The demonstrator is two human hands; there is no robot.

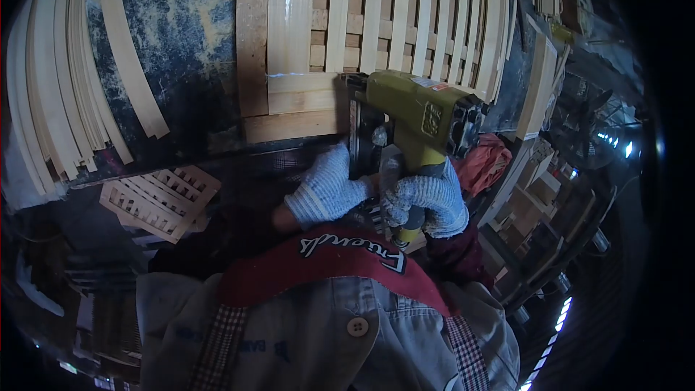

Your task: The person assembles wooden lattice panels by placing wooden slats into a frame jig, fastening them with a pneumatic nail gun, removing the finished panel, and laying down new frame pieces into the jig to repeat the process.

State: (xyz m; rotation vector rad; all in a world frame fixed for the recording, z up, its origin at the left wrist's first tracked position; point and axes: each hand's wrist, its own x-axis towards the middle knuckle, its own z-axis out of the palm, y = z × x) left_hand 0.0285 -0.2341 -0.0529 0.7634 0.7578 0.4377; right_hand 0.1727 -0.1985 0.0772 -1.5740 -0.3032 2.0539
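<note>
A green and black nail gun point(416, 112) lies across the front of a slatted wooden panel point(293, 22), its nose over the front rail. My right hand point(434, 203), in a white knitted glove, is closed round the grip. My left hand point(322, 187), gloved in the same knit, is at the lower end of the gun's magazine point(355, 137). Its fingers are bent against the magazine, with the tips partly hidden. Pale slats point(369, 14) run away from me over crosspieces in the panel.
Long thin wooden strips point(54, 65) are bunched at the left on the dark worn bench point(184, 36); one loose strip point(130, 51) lies apart. A slotted wooden piece point(163, 199) sits below the bench edge. Red cloth point(489, 163) is beside the gun, and a fan point(583, 105) stands at right.
</note>
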